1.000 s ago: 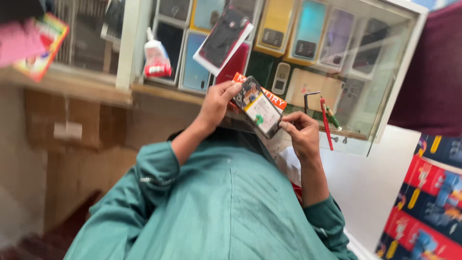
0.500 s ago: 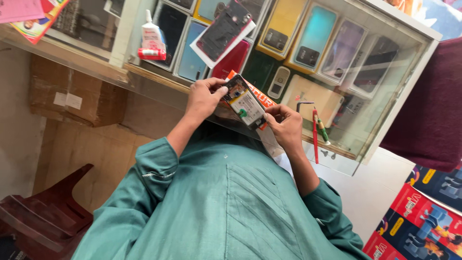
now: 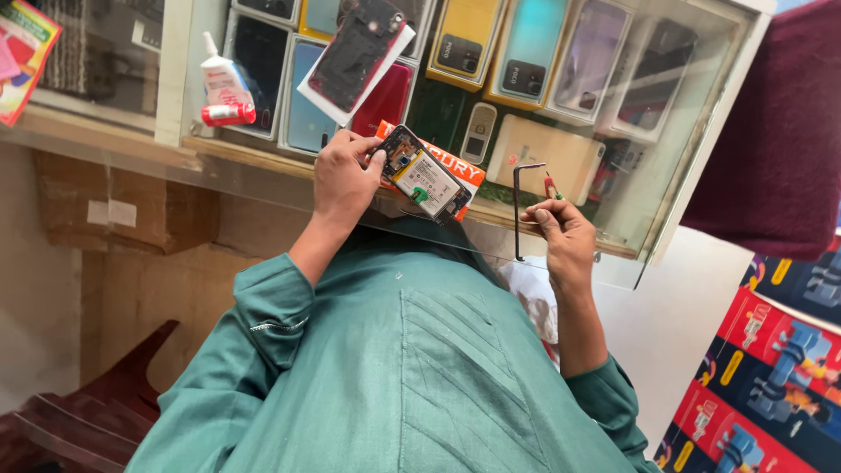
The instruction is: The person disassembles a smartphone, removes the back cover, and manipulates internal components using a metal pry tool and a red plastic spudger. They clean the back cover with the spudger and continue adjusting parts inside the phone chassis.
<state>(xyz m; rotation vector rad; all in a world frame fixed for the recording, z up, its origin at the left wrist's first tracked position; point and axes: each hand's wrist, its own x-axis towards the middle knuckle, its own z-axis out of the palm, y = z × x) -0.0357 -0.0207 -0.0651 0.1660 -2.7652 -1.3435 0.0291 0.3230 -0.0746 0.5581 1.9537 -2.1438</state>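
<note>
Above the middle of the head view, the left hand (image 3: 343, 180) grips an opened smartphone (image 3: 423, 180) with its battery exposed, long axis slanting from upper left down to lower right over the glass counter (image 3: 131, 144). Right of it, well apart, the right hand (image 3: 561, 236) pinches a red-handled screwdriver (image 3: 550, 187). Half a second ago both hands met on the phone; now the right has drawn off.
</note>
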